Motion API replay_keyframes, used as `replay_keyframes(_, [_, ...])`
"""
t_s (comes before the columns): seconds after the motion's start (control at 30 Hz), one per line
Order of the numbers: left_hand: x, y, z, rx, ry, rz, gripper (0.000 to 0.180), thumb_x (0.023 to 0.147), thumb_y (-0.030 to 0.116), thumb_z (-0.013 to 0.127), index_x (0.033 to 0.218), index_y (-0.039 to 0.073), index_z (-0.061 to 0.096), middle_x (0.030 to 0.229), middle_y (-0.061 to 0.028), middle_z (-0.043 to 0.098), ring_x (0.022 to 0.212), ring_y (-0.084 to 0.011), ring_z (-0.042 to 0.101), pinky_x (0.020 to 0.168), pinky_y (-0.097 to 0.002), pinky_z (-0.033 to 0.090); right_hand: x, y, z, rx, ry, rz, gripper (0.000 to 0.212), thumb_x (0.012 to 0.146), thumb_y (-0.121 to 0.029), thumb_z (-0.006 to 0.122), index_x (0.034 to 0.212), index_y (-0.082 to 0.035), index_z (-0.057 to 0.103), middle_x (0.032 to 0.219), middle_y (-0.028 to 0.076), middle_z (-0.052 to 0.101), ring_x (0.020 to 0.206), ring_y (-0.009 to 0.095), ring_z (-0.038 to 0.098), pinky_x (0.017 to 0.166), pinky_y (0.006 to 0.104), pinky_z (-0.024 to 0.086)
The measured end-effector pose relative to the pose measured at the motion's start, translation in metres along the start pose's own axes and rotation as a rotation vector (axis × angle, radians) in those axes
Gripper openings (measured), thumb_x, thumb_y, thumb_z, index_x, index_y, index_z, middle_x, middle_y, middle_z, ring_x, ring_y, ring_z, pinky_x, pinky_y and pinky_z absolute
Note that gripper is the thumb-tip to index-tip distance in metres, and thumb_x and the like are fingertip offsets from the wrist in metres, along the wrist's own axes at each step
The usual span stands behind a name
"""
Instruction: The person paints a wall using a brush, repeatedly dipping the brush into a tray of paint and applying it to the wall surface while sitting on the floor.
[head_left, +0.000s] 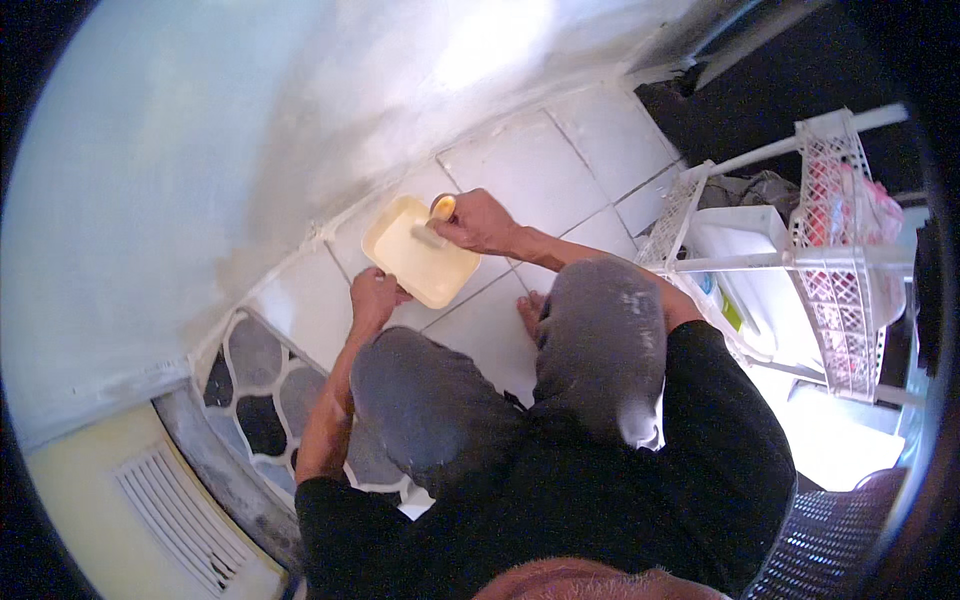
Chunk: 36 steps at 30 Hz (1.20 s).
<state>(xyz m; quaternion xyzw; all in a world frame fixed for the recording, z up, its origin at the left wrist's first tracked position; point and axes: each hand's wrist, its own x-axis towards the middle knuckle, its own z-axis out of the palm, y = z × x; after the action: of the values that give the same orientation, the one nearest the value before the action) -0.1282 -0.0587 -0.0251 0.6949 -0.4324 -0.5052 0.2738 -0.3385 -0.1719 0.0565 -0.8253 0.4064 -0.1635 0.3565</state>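
Note:
A shallow, cream-yellow tray (385,238) with rounded corners is in front of me, close to the base of the wall. At its near left corner, my left hand (373,297) has its fingers closed on the rim. My right hand (478,224) is over the tray's right side, closed round a yellow-handled painting tool (443,208). The tool's wide, pale head is down in the tray; whether it is a brush or a roller I cannot tell. What lies in the tray is pale and hard to make out against it.
A whitish wall (200,190) rises beyond the tray from white floor tiles (530,165). A white plastic rack (790,258) with stored things stands at right. On the left are a pebble-patterned mat (255,365) and a cream vented panel (180,510). My bent knees (605,330) are close behind the tray.

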Motion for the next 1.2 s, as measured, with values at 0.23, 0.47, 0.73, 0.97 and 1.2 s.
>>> replay_keyframes(0.23, [-0.003, 0.011, -0.007, -0.208, -0.034, -0.202, 0.036, 0.09, 0.019, 0.05, 0.106, -0.013, 0.049, 0.073, -0.0207, 0.064, 0.058, -0.0246, 0.066, 0.049, -0.03, 0.054, 0.002, 0.017, -0.012, 0.328, -0.031, 0.0, 0.031, 0.079, -0.031, 0.064, 0.081, 0.001, 0.064, 0.06, 0.014, 0.061, 0.053, 0.023, 0.06, 0.052, 0.0335, 0.049])
replay_keyframes(0.47, [-0.017, 0.03, -0.09, -0.027, -0.031, -0.272, 0.041, 0.092, 0.03, 0.051, 0.112, -0.006, 0.052, 0.069, -0.0171, 0.064, 0.054, -0.0222, 0.064, 0.048, -0.0269, 0.051, -0.005, 0.075, -0.076, 0.945, 0.331, -0.047, 0.016, 0.086, -0.009, 0.06, 0.097, 0.003, 0.063, 0.08, 0.01, 0.066, 0.069, 0.015, 0.065, 0.058, 0.026, 0.053])
replay_keyframes(0.73, [-0.026, 0.041, -0.167, 0.557, -0.031, -0.253, 0.035, 0.088, 0.027, 0.057, 0.097, -0.006, 0.061, 0.071, -0.0162, 0.065, 0.058, -0.0187, 0.064, 0.057, -0.0313, 0.051, 0.02, 0.11, -0.094, 1.122, 0.604, -0.157, 0.016, 0.086, -0.006, 0.061, 0.1, 0.002, 0.063, 0.086, 0.009, 0.066, 0.076, 0.016, 0.065, 0.069, 0.0279, 0.054])
replay_keyframes(0.97, [-0.001, 0.03, -0.168, 1.228, -0.23, 0.092, 0.028, 0.082, 0.029, 0.058, 0.088, 0.002, 0.065, 0.086, -0.0187, 0.065, 0.08, -0.0342, 0.063, 0.073, -0.0414, 0.05, 0.041, 0.172, -0.137, 0.881, 1.049, -0.187, 0.016, 0.084, 0.0, 0.061, 0.1, 0.003, 0.064, 0.09, 0.007, 0.066, 0.08, 0.014, 0.062, 0.075, 0.0285, 0.053])
replay_keyframes(1.2, [0.035, -0.01, -0.123, 1.257, -0.514, -0.129, 0.031, 0.08, 0.028, 0.051, 0.076, 0.001, 0.065, 0.085, -0.0196, 0.064, 0.081, -0.0364, 0.062, 0.074, -0.0437, 0.049, 0.033, 0.198, -0.151, 0.751, 1.433, -0.025, 0.017, 0.085, 0.0, 0.06, 0.101, 0.004, 0.063, 0.091, 0.009, 0.066, 0.082, 0.015, 0.063, 0.079, 0.0293, 0.052])
